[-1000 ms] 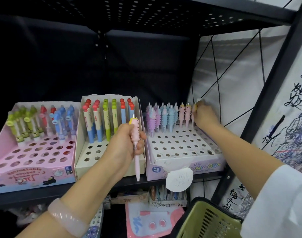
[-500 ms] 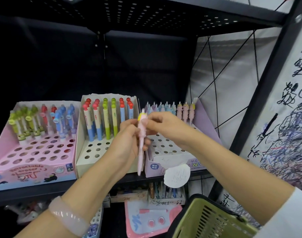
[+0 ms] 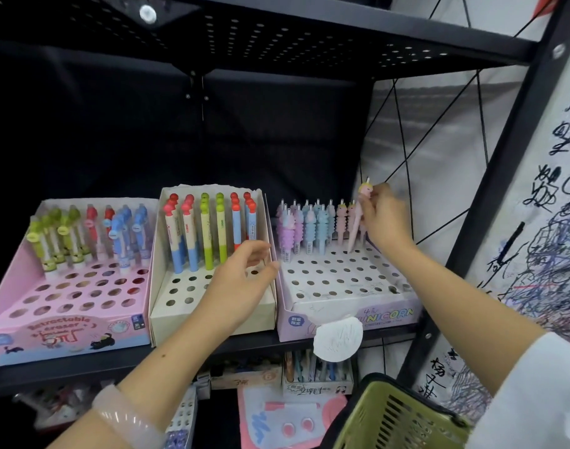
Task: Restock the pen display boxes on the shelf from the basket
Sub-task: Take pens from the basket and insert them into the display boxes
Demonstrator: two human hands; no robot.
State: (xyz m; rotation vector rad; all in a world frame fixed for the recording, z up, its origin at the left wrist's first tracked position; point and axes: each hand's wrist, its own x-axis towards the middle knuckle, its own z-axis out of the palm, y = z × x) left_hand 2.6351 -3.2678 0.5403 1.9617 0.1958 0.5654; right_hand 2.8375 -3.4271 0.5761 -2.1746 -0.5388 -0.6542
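On the shelf, the empty left hand (image 3: 241, 280) hovers with loose, relaxed fingers over the cream display box (image 3: 212, 296), while at its 2 o'clock the right hand (image 3: 382, 218) pinches a pink unicorn pen (image 3: 358, 218), tip down at the back row of the unicorn box (image 3: 351, 306), with the green basket (image 3: 397, 419) at 5 o'clock.

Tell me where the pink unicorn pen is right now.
In the head view, the pink unicorn pen is pinched by the right hand at the back-right corner of the unicorn box, beside the pink pens standing there.
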